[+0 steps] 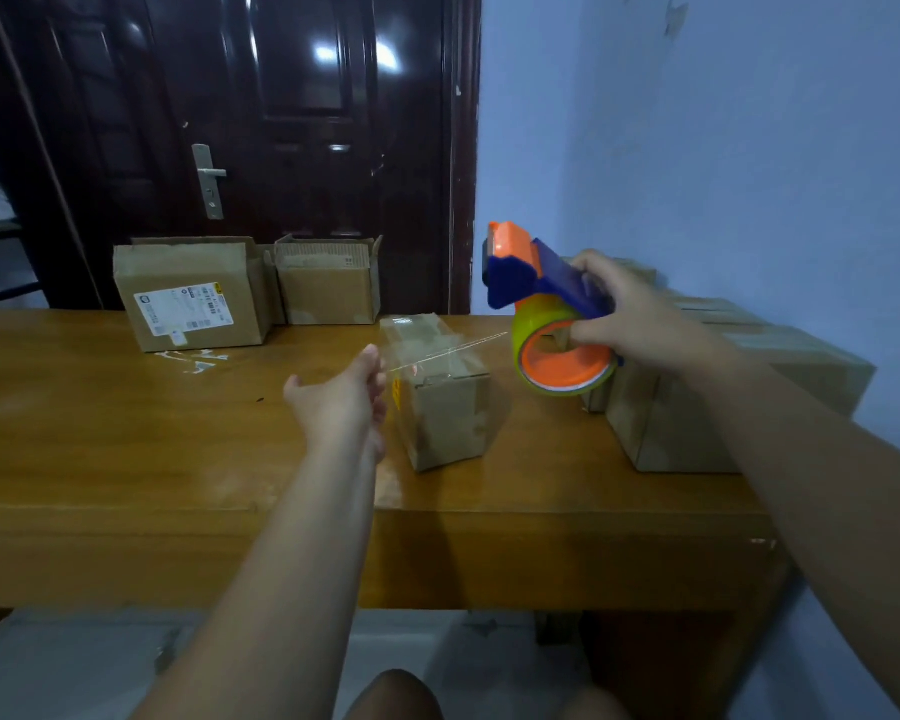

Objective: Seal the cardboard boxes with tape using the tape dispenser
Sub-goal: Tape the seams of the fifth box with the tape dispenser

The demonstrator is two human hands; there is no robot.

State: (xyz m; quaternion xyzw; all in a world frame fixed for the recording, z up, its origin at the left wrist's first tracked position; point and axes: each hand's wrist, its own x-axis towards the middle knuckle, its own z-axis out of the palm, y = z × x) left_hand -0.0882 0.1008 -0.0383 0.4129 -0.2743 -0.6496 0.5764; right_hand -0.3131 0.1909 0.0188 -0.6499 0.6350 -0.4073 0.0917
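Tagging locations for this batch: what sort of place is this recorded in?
Most likely a room in a home or small shop used for packing parcels: a wooden table by a dark panelled door, a blue wall, and a cardboard box with a shipping label among several others.

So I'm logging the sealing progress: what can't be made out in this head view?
- Fingertips of the left hand on the tape: hidden behind the hand itself.
- Print on the shipping label: too small and blurred.
- Contents of the open box: hidden by its own walls.
- The boxes on the right: partly covered by the right hand, its arm and the tape dispenser.
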